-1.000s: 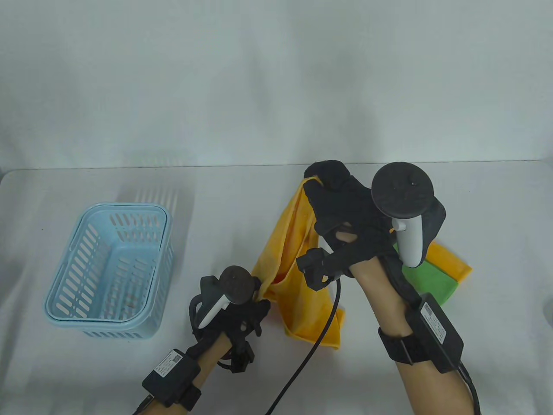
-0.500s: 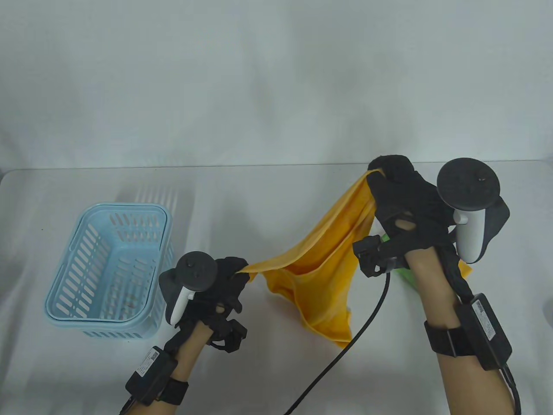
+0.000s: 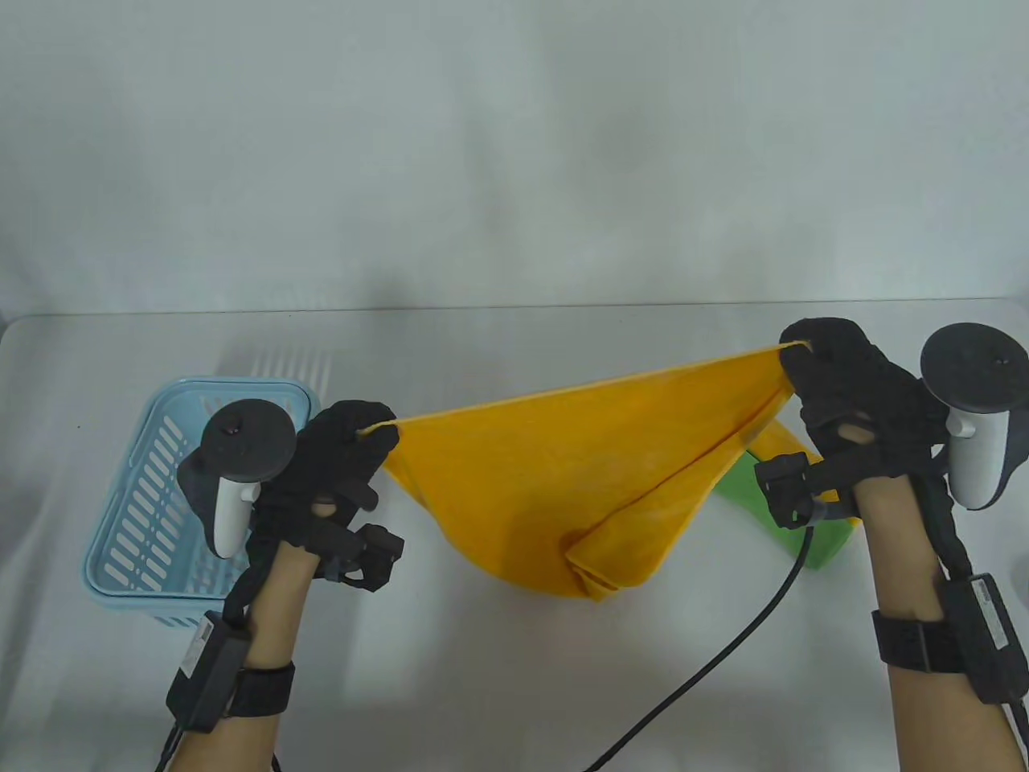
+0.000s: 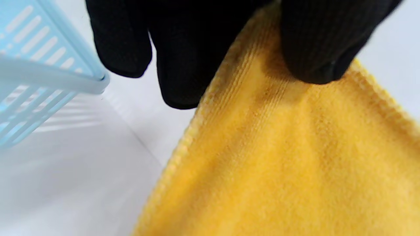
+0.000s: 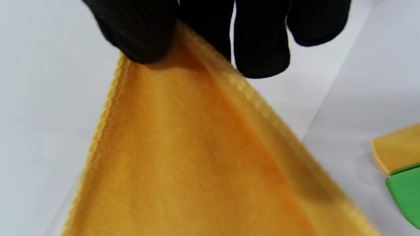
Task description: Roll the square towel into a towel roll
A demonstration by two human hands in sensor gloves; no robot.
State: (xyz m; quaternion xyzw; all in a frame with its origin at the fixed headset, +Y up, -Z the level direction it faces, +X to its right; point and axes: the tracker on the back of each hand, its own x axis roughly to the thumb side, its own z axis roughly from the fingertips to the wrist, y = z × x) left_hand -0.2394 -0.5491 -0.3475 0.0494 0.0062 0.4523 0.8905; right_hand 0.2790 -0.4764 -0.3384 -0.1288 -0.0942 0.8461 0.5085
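Table view: the left hand and right hand each pinch a corner of the yellow towel, stretched above the bench, its lower end folded under. Left wrist view: fingertips clamp the hem. Right wrist view: the same; a slipped pinch would likely crumple the spread.

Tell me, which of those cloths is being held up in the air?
The large yellow towel: the left hand and right hand each pinch a corner, stretching it above the table. The green cloth and the other yellow cloth lie untouched on the table.
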